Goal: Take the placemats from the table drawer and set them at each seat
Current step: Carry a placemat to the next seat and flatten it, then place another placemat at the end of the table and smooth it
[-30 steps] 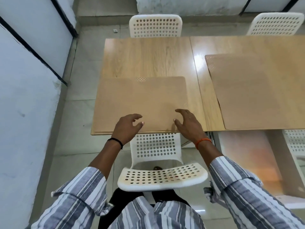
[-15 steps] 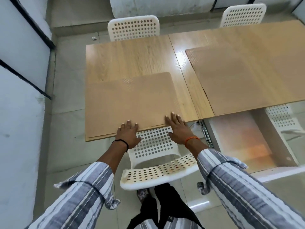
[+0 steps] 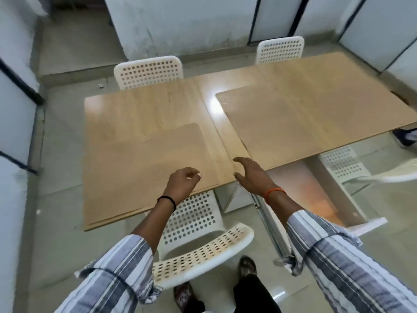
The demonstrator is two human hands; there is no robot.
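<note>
A tan placemat (image 3: 140, 168) lies flat at the near left seat of the wooden table (image 3: 158, 105), its front edge along the table's edge. A second, larger-looking placemat (image 3: 304, 123) lies at the near right seat. My left hand (image 3: 182, 182) hovers over the left placemat's near right corner, fingers loosely curled, holding nothing. My right hand (image 3: 251, 173) is spread above the table's front edge between the two mats, empty. The open table drawer (image 3: 316, 195) sticks out below the table to the right of my right arm.
A white perforated chair (image 3: 198, 240) stands right in front of me, tucked under the table. Two more white chairs (image 3: 149, 71) stand at the far side, another at the near right (image 3: 343, 163). Walls close in on the left. Someone's shoe (image 3: 406, 137) shows at far right.
Both hands have lifted off the left placemat's front edge and shifted right; my right hand is now past the mat's corner. The view has swung right and farther back.
</note>
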